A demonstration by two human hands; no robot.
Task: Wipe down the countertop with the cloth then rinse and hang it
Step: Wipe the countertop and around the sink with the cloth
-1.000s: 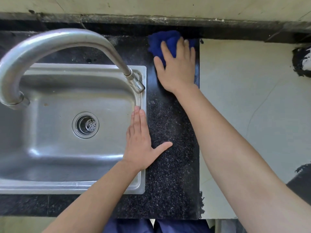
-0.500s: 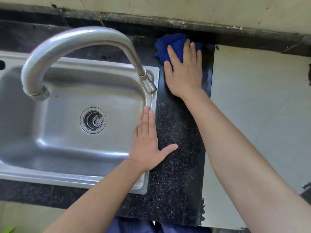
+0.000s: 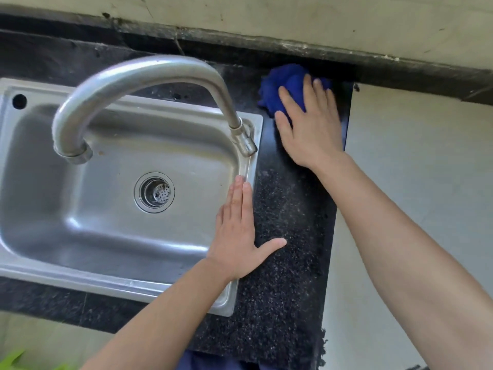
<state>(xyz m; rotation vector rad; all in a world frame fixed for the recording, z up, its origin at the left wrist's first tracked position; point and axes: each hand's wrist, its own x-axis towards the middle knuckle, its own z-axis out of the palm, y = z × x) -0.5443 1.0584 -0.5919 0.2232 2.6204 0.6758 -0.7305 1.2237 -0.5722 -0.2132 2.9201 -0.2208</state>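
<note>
Black speckled countertop [image 3: 290, 263] — bunched deep-blue cloth [image 3: 284, 86] under flat right hand [image 3: 312, 129].

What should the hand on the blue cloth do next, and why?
Probably slide the cloth toward the person. The right hand presses it flat at the far end of the countertop, by the wall, so the only strip left lies nearer.

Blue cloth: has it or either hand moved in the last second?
Barely. The right hand pressing the crumpled blue cloth edged slightly left toward the stainless steel sink, at the back corner of the black speckled countertop; the left hand stayed flat on the sink rim. Nothing gripped or released.
</note>
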